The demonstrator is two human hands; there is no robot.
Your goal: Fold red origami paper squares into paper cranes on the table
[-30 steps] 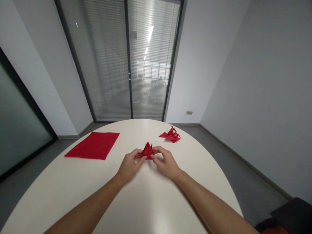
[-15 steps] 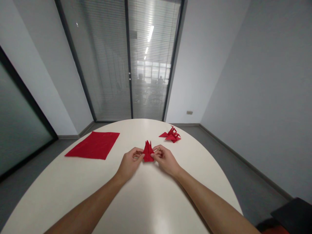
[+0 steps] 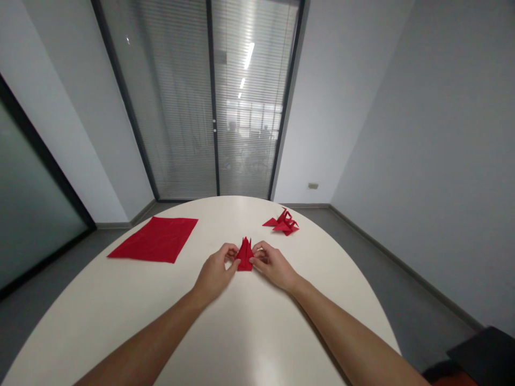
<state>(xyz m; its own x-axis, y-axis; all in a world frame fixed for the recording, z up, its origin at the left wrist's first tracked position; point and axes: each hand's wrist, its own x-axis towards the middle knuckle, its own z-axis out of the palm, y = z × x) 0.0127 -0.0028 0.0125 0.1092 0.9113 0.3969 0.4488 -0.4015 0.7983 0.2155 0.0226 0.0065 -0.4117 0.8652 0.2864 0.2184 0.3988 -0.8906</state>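
Note:
Between my two hands is a small folded piece of red origami paper (image 3: 245, 257), with a broad lower edge and narrow points at its top. My left hand (image 3: 217, 266) pinches its left side between thumb and fingers. On the right side, my right hand (image 3: 274, 264) grips it the same way, thumb in front and fingers curled behind. The fingertips behind the paper are partly hidden.
On the round white table (image 3: 225, 332), a flat red sheet (image 3: 156, 240) lies at the left. Several folded red paper cranes (image 3: 285, 224) sit close together at the back right. A dark chair (image 3: 485, 354) shows at the lower right.
The folded paper has tilted and shifted slightly toward me, and its top points look shorter and differently spread. Both hands still hold its sides. The sheet and cranes have stayed put.

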